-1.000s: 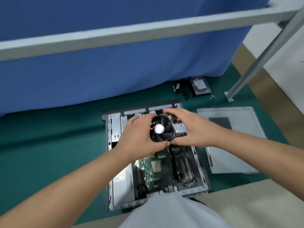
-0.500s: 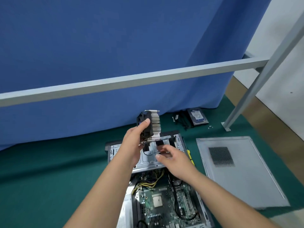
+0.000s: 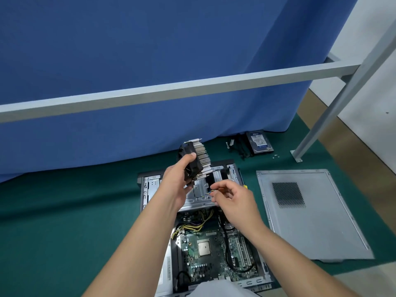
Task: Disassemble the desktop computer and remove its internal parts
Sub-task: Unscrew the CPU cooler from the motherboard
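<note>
Your left hand grips the CPU cooler, thumb over its black fan, and holds it raised and tilted above the far end of the open computer case, which lies on the green floor mat. Your right hand is just beside it, fingers curled, pinching the cooler's thin cable. Below your hands the motherboard sits bare in the case. Further right the side panel lies flat, the hard drive beyond it.
</note>
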Demonstrator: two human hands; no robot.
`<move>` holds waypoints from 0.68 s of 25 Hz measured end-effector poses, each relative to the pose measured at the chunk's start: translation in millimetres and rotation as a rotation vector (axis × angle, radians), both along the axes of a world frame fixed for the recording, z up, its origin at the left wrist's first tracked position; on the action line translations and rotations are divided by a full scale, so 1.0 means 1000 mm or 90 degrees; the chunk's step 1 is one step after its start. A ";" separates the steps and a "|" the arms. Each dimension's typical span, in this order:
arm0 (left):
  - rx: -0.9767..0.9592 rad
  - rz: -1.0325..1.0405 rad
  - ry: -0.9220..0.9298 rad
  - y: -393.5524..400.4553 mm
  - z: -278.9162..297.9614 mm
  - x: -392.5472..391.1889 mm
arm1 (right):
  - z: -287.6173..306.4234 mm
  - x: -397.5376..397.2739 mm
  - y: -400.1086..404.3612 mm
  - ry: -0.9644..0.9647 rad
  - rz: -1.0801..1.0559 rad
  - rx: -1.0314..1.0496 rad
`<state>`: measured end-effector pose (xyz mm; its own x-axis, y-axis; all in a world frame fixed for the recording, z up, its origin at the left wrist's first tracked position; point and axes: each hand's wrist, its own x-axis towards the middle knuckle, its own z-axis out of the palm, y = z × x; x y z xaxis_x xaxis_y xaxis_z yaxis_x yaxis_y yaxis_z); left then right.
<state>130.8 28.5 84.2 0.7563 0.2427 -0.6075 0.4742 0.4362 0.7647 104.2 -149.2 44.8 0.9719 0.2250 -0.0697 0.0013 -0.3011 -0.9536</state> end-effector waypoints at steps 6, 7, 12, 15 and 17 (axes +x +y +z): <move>-0.025 0.031 -0.029 0.003 -0.008 0.004 | 0.021 -0.020 0.013 -0.036 0.123 -0.022; -0.024 0.030 -0.024 0.003 -0.010 0.004 | 0.025 -0.022 0.017 -0.043 0.137 -0.017; 0.004 -0.008 0.037 0.002 -0.018 0.002 | 0.044 -0.027 0.027 -0.147 0.193 -0.019; -0.010 -0.004 0.054 0.002 -0.023 -0.006 | 0.054 -0.020 0.024 -0.163 0.177 0.003; -0.038 0.003 0.025 0.006 -0.028 -0.010 | 0.060 -0.011 0.015 -0.180 0.161 -0.012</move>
